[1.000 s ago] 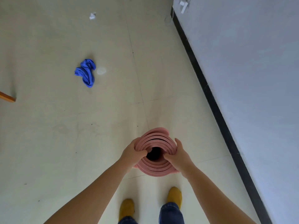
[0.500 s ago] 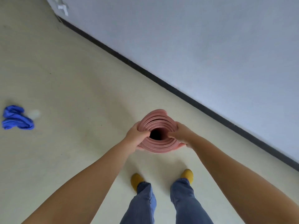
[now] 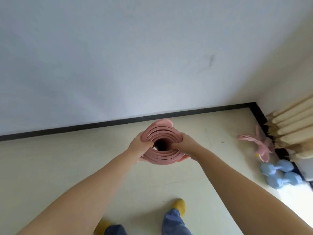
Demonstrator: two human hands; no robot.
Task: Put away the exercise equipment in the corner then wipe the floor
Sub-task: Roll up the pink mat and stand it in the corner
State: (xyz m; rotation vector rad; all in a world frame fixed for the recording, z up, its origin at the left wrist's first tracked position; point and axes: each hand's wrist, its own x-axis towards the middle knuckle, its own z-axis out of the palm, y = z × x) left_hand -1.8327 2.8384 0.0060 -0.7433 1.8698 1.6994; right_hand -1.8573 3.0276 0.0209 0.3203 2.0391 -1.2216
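Both hands grip rolled pink mat (image 3: 160, 148) upright at center, left hand (image 3: 138, 146) and right hand (image 3: 186, 146) thumbs hooked into core. Put-away step. Dumbbells (image 3: 281, 173), pink rope (image 3: 257, 143) already far right by corner. Next: carry mat right, stand it in corner.

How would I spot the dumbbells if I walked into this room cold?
Find the room corner where the black baseboard turns, on the right. Follow the right wall toward you, past the beige curtain and a pink jump rope on the floor. Next lie the dumbbells: two pale blue ones with blocky ends, the only blue things there.
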